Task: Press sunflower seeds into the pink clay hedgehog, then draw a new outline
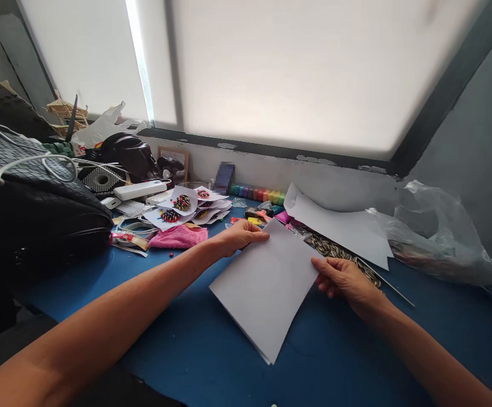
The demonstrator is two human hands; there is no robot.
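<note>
A folded sheet of white paper is held tilted over the blue table, its layered edges showing along the lower left side. My left hand pinches its upper left corner between thumb and fingers. On the right corner, my right hand grips the paper, thumb on top and fingers curled beneath. Just beyond the paper lies a pile of striped sunflower seeds, partly covered by the paper and my right hand. Behind the seeds rests another white sheet with a curled left end.
A thin stick and a clear plastic bag are at the right. Paper pieces with colourful seed shapes, a pink cloth and a black bag occupy the left. Coloured clay blocks line the wall below the window blinds.
</note>
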